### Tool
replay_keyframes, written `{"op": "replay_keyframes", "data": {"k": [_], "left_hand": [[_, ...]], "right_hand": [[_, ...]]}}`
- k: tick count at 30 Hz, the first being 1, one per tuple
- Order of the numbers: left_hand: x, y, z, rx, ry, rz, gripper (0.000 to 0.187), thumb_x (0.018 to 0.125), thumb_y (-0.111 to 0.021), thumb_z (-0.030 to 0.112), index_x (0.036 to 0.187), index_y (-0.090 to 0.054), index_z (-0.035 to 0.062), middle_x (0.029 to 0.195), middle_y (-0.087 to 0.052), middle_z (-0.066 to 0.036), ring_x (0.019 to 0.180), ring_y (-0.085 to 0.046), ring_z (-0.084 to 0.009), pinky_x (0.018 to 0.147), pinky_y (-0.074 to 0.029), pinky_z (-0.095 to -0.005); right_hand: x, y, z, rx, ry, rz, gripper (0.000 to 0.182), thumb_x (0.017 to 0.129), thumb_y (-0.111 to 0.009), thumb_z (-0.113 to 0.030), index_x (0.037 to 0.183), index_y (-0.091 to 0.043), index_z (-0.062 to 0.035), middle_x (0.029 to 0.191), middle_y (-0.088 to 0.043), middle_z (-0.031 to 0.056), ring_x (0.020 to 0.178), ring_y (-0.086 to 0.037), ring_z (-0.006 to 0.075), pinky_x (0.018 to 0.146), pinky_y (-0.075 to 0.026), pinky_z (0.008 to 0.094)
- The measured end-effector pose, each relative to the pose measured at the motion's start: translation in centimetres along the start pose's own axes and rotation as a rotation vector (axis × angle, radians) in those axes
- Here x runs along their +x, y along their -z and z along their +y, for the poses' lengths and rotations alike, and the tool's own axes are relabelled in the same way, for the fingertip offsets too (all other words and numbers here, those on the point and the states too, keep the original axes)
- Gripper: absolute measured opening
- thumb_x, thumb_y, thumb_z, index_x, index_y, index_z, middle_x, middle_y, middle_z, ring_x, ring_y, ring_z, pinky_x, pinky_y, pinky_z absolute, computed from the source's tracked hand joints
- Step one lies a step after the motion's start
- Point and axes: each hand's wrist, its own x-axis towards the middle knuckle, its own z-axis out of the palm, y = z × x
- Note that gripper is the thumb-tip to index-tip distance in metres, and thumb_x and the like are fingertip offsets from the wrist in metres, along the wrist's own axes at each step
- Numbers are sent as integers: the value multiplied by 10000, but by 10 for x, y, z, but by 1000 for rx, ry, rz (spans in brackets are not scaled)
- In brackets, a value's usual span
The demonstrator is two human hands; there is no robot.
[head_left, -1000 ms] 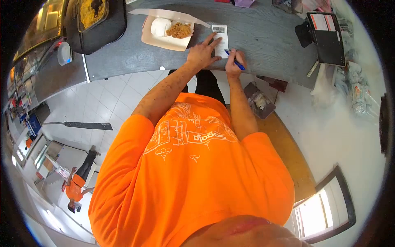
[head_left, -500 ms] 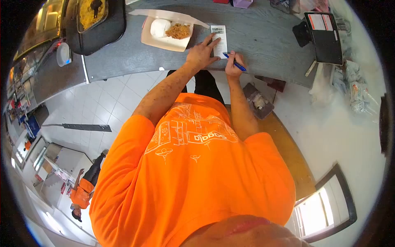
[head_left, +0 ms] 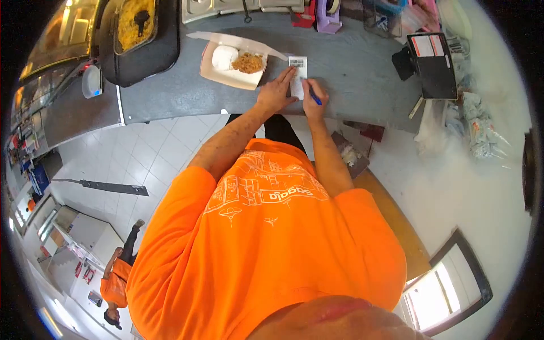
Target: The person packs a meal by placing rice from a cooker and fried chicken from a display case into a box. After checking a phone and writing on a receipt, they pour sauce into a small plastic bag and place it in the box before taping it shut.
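Print on the paper slip [head_left: 297, 79] is too tiny to be read, and part of it is covered by fingers. The blue pen's [head_left: 316, 100] tip is hidden behind the right hand [head_left: 315, 92], so whether the paper is touched by it can't be told. The metal pans [head_left: 229, 4] are cut off by the top edge too.

Left hand [head_left: 274, 94]: kinda spread, laid palm-down, with the slip pinned to the grey counter [head_left: 351, 71] by its fingertips. Right hand: curled up, pen pinched in the fingers. The slip is placed just right of the open cardboard food box [head_left: 249, 83], where white rice [head_left: 225, 57] and a browned topping [head_left: 248, 63] are held.
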Motion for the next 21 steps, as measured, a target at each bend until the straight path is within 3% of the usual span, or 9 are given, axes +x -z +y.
{"op": "replay_keyframes", "data": {"k": [3,5,8,11,13,15,16,18,21], "left_hand": [[2,-4,-9,-87,-77,10,965,689,-767,249,1451,-182,152,1471,-306,-64,985,-606,-383,831,-501,-468],[-2,-4,-17,-181,-176,7,915,718,-741,227,1443,-188,147,1458,-319,-106,1026,-582,-386,843,-489,-466],[-25,21,-8,-150,-245,39,783,741,-718,205,1392,-290,129,1396,-384,-142,1068,-555,-376,841,-486,-457],[-56,66,-16,-245,-308,441,513,791,-675,199,1244,-466,77,1204,-500,-161,1000,-580,-336,836,-473,-415],[-59,81,-57,-46,-220,970,435,792,-682,198,1159,-528,24,1146,-532,-155,1009,-575,-304,878,-443,-371],[-53,98,-93,41,129,1233,382,850,-633,249,1114,-553,-16,1129,-559,-162,1024,-564,-272,900,-418,-342],[-52,96,-117,42,115,1245,382,850,-633,249,1114,-553,-16,1129,-559,-162,1024,-564,-272,900,-418,-342],[-42,88,-162,-924,281,890,363,925,-537,312,1013,-596,-35,1017,-613,-155,914,-578,-234,835,-437,-331],[-47,82,-170,-660,221,570,452,965,-457,357,910,-642,-52,870,-661,-115,836,-599,-200,781,-457,-322]], "right_hand": [[7,0,4,20,209,-73,94,838,-618,-108,901,-632,-40,879,-624,126,841,-603,309,746,-464,394],[7,3,22,-224,296,-329,342,789,-594,-46,1129,-596,-84,1183,-556,116,1105,-515,299,915,-403,420],[23,11,-1,-400,359,-382,478,774,-556,-7,1237,-555,-125,1225,-528,103,1162,-468,291,956,-368,444],[52,13,-10,-387,359,-266,459,803,-543,-21,1242,-573,-153,1231,-522,91,1172,-457,291,956,-371,443],[86,12,-36,-366,358,-13,313,828,-566,-47,1121,-633,-131,1105,-593,85,1098,-512,294,953,-396,407],[141,8,-69,-282,345,7,243,851,-548,-75,1069,-643,-123,1057,-620,86,1040,-550,308,923,-418,412],[169,4,-81,-208,316,4,187,875,-531,-103,1017,-652,-115,1010,-648,87,981,-588,322,893,-441,418],[228,-19,-111,-337,84,-266,210,880,-542,-230,979,-651,-80,980,-675,109,948,-622,347,820,-479,445],[280,-57,-134,-658,31,-462,324,826,-571,-309,998,-657,-48,1030,-665,149,946,-641,333,790,-502,440]]}}
